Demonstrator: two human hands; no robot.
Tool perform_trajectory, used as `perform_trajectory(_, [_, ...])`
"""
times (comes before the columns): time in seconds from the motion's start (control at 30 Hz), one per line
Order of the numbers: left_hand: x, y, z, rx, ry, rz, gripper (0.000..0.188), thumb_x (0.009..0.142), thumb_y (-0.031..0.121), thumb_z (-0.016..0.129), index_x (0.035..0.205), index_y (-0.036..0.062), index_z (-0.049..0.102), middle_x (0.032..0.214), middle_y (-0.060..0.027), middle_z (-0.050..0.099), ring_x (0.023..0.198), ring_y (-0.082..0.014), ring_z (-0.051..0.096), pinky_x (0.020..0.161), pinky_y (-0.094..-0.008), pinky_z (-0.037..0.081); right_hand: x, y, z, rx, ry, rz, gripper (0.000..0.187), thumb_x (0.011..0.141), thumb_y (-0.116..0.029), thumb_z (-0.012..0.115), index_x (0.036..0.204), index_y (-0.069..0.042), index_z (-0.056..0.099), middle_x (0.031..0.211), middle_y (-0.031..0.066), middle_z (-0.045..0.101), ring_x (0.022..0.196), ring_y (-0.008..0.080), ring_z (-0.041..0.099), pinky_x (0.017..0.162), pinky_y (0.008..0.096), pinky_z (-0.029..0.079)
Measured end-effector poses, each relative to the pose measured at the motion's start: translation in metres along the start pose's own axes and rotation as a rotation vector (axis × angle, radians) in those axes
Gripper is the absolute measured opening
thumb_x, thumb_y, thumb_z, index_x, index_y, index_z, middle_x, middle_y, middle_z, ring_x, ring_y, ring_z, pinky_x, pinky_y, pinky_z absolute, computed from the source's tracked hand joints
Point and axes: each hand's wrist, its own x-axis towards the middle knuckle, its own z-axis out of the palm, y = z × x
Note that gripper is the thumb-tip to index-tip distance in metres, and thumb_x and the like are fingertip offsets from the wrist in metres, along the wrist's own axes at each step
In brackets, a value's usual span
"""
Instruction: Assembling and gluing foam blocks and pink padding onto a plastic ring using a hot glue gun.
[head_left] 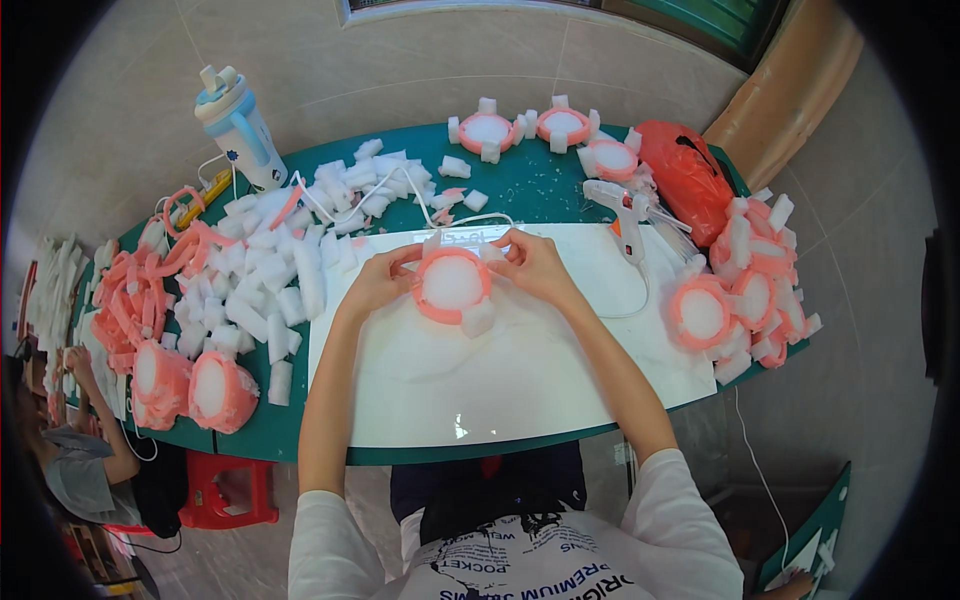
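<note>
Clearly, both grips are closed: the left hand [385, 278] pinches the left rim of a round pink-and-white foam piece [452, 282], while the right hand [532, 263] pinches a white block [491, 252] at its upper right; whether that block is stuck on, I cannot tell. The piece sits over the white board [450, 385], toward its far edge. It should handle as light, soft and easily squashed, not slippery; the pink rim looks the safest hold, since pulling on a block could tear it loose. A glue gun [628, 217] lies by the board's far right edge, similar pieces [702, 313] are heaped right of the board, and loose foam blocks [253, 272] cover the green counter [535, 190] left of it.
</note>
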Motion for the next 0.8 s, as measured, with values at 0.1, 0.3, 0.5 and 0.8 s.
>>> perform_trajectory(0.1, [0.002,0.005,-0.005,-0.077,-0.072,-0.029,0.046,0.073,-0.002,0.057,0.118,-0.0024,0.049,0.108,-0.0071,0.057,0.079,-0.0113,0.056,0.075,-0.0245,0.044,0.010,-0.004,-0.008,-0.071,-0.108,0.004,0.026,0.065,-0.016,0.073,0.084,-0.004,0.061,0.062,0.0053,0.058,0.057,0.0129,0.054,0.052,0.0256,0.042])
perform_trajectory(0.3, [0.000,0.006,-0.004,0.111,-0.008,0.032,0.045,0.069,-0.002,0.058,0.114,0.0024,0.054,0.103,-0.0099,0.062,0.076,-0.0140,0.058,0.071,-0.0260,0.046,0.001,-0.011,-0.004,-0.006,-0.078,0.046,0.023,0.068,-0.008,0.071,0.086,-0.002,0.060,0.062,-0.0004,0.051,0.057,0.0076,0.046,0.054,0.0225,0.040])
perform_trajectory(0.5, [-0.005,0.009,-0.006,0.090,-0.032,0.006,0.049,0.070,-0.006,0.056,0.118,0.0027,0.050,0.106,-0.0072,0.058,0.077,-0.0114,0.054,0.073,-0.0239,0.044,-0.013,-0.004,0.006,0.087,0.055,0.036,0.027,0.070,-0.006,0.070,0.096,-0.004,0.062,0.063,-0.0004,0.052,0.056,0.0064,0.047,0.057,0.0223,0.041])
perform_trajectory(0.8, [-0.004,0.006,-0.004,0.054,-0.032,0.020,0.049,0.070,-0.006,0.056,0.118,0.0027,0.050,0.096,-0.0074,0.061,0.070,-0.0112,0.054,0.068,-0.0236,0.045,-0.011,0.006,0.006,0.110,0.089,-0.050,0.033,0.068,-0.009,0.073,0.099,-0.005,0.063,0.064,0.0047,0.058,0.056,0.0093,0.053,0.056,0.0228,0.045])
